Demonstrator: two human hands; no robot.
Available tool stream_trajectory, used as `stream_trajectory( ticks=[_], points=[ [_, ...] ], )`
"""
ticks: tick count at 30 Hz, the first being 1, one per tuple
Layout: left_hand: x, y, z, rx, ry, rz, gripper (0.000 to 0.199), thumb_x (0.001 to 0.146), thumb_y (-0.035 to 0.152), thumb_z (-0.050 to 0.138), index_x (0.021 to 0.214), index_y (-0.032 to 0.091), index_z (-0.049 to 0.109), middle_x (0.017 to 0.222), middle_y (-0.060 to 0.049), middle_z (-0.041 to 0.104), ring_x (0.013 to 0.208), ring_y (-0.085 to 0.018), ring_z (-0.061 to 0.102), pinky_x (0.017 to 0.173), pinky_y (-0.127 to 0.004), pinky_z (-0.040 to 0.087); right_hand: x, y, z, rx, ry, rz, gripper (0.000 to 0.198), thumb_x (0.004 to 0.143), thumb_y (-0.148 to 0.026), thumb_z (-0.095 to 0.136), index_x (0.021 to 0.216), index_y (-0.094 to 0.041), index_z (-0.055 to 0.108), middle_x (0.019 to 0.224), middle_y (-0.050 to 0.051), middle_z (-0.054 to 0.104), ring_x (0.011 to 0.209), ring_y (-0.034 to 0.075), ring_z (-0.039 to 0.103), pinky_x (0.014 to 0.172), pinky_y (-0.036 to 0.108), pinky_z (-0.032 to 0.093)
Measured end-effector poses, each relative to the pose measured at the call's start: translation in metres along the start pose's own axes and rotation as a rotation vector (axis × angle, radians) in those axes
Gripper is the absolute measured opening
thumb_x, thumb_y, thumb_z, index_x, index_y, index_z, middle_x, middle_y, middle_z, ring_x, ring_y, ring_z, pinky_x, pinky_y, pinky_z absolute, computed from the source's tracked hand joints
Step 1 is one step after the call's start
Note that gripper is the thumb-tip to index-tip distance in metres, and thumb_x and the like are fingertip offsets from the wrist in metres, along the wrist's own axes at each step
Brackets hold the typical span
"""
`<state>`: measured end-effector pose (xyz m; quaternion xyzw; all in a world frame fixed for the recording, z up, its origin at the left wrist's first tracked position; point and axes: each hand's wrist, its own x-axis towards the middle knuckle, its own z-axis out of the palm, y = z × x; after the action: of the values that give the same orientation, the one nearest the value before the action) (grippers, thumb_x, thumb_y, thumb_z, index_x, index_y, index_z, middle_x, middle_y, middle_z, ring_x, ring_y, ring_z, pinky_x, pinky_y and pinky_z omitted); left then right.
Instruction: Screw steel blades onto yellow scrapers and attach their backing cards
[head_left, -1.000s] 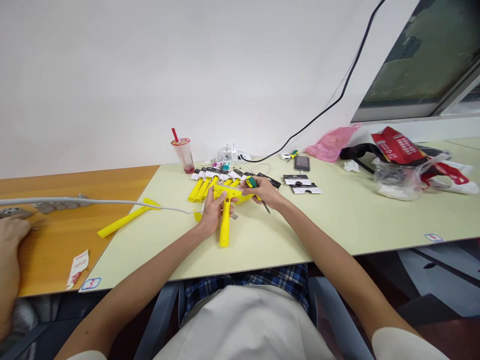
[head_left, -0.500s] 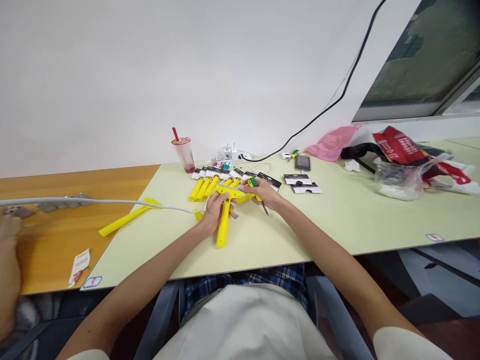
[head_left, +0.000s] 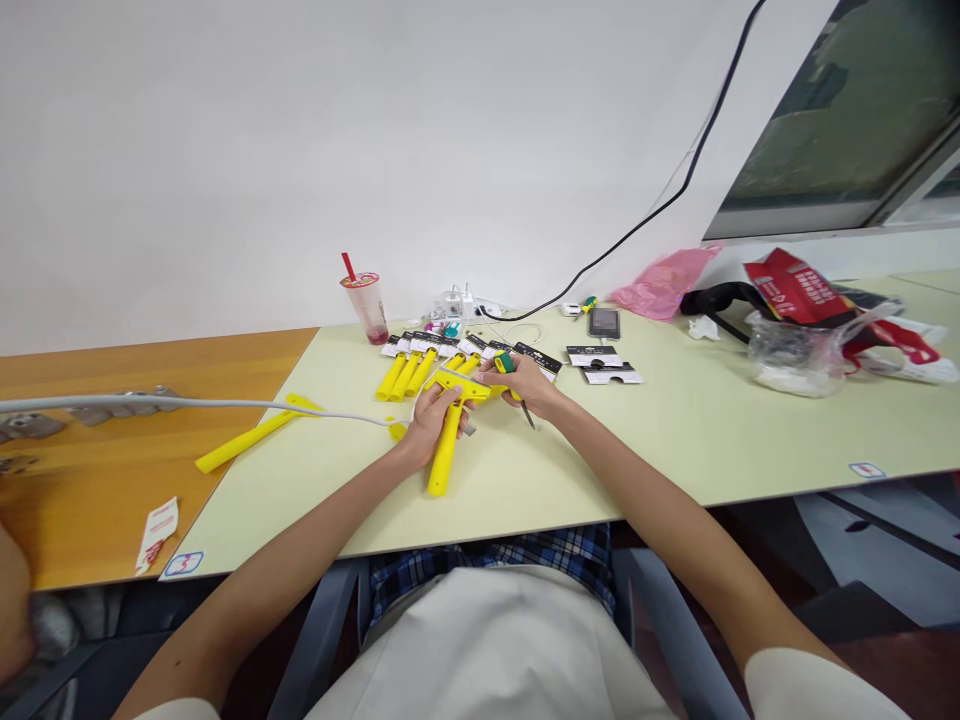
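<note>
My left hand (head_left: 428, 424) is closed around the head of a yellow T-shaped scraper (head_left: 444, 458), whose long handle points down toward me. My right hand (head_left: 527, 381) grips a screwdriver (head_left: 504, 362) with a green and yellow handle; its dark shaft slants down and away from the scraper. The right fingertips are at the right end of the scraper's head, and whether they pinch a small part there is hidden. Behind both hands several yellow scrapers (head_left: 406, 378) lie in a row with black and white cards. Another yellow scraper (head_left: 247, 440) rests to the left, across the table seam.
A cup with a red straw (head_left: 367, 308) stands behind. A white cable (head_left: 225, 402) crosses at left. Black and white cards (head_left: 611, 373), a dark-screened device (head_left: 604, 323), a pink bag (head_left: 664, 285) and a red package (head_left: 799, 290) lie right. Another person's arm (head_left: 11, 600) is at far left.
The scraper's handle has tilted slightly to the left in my left hand. The other person's hand at far left has drawn back from the grey parts. My grips stay the same.
</note>
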<state>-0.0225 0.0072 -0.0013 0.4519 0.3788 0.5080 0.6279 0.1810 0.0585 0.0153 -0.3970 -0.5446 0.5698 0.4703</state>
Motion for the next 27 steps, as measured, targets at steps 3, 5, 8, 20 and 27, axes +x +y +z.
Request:
stream_trajectory(
  ticks=[3, 5, 8, 20, 27],
  points=[
    [0.001, -0.003, -0.002, 0.02, -0.03, 0.002, 0.048, 0.083, 0.051, 0.086, 0.105, 0.018, 0.06, 0.087, -0.005, 0.077, 0.056, -0.013, 0.064, 0.044, -0.023, 0.05, 0.0, 0.0, 0.001, 0.006, 0.004, 0.0, 0.052, 0.052, -0.042, 0.107, 0.084, -0.017, 0.074, 0.077, 0.0, 0.066, 0.06, 0.01, 0.05, 0.033, 0.02, 0.026],
    [0.001, -0.005, -0.004, 0.032, -0.05, 0.003, 0.046, 0.085, 0.052, 0.085, 0.102, 0.018, 0.06, 0.088, -0.006, 0.077, 0.058, -0.013, 0.066, 0.045, -0.024, 0.051, -0.001, -0.001, 0.001, 0.0, 0.001, -0.009, 0.05, 0.053, -0.04, 0.106, 0.083, -0.017, 0.073, 0.077, 0.0, 0.066, 0.06, 0.01, 0.05, 0.033, 0.02, 0.026],
    [0.001, -0.007, -0.003, 0.04, -0.054, 0.008, 0.044, 0.087, 0.054, 0.083, 0.098, 0.018, 0.06, 0.089, -0.008, 0.078, 0.06, -0.014, 0.067, 0.045, -0.024, 0.051, -0.002, -0.003, 0.001, -0.038, -0.014, -0.038, 0.047, 0.057, -0.04, 0.105, 0.085, -0.017, 0.075, 0.075, -0.001, 0.067, 0.057, 0.009, 0.048, 0.033, 0.02, 0.027],
    [-0.004, -0.007, 0.0, 0.016, -0.031, 0.063, 0.043, 0.085, 0.053, 0.084, 0.094, 0.018, 0.061, 0.089, -0.01, 0.078, 0.063, -0.014, 0.065, 0.046, -0.024, 0.052, -0.006, -0.011, 0.002, -0.086, -0.067, -0.099, 0.049, 0.061, -0.041, 0.104, 0.093, -0.017, 0.076, 0.089, 0.005, 0.081, 0.052, 0.008, 0.052, 0.033, 0.02, 0.029],
    [-0.008, -0.006, 0.0, 0.033, -0.083, 0.111, 0.042, 0.091, 0.055, 0.08, 0.105, 0.019, 0.063, 0.091, -0.008, 0.079, 0.068, -0.016, 0.07, 0.049, -0.024, 0.052, -0.011, -0.019, 0.002, -0.06, -0.118, -0.126, 0.052, 0.064, -0.042, 0.103, 0.099, -0.018, 0.074, 0.102, 0.009, 0.086, 0.052, 0.008, 0.053, 0.034, 0.02, 0.031]
  ],
)
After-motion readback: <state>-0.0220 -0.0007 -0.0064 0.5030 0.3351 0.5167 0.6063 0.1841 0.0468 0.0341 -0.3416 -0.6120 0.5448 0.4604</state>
